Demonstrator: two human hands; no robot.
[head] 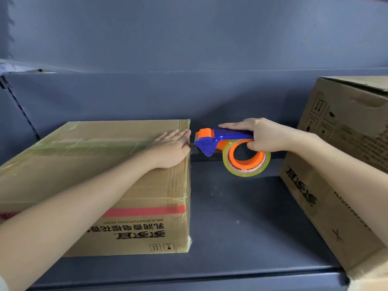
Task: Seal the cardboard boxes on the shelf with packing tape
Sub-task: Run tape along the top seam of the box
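A brown cardboard box (100,177) with upside-down printed text stands on the left of the dark shelf (235,217). Clear tape runs across its top along the seam. My left hand (171,149) lies flat on the box top at its right edge, fingers pressing the tape end. My right hand (264,134) grips a blue and orange tape dispenser (222,141) just off the box's right edge, its blade end close to my left fingertips. A roll of clear tape (246,158) on an orange core hangs under the dispenser.
A second cardboard box (346,143), taller and turned at an angle, stands on the right of the shelf, close behind my right forearm. Bare shelf surface lies between the two boxes. A dark back panel rises behind.
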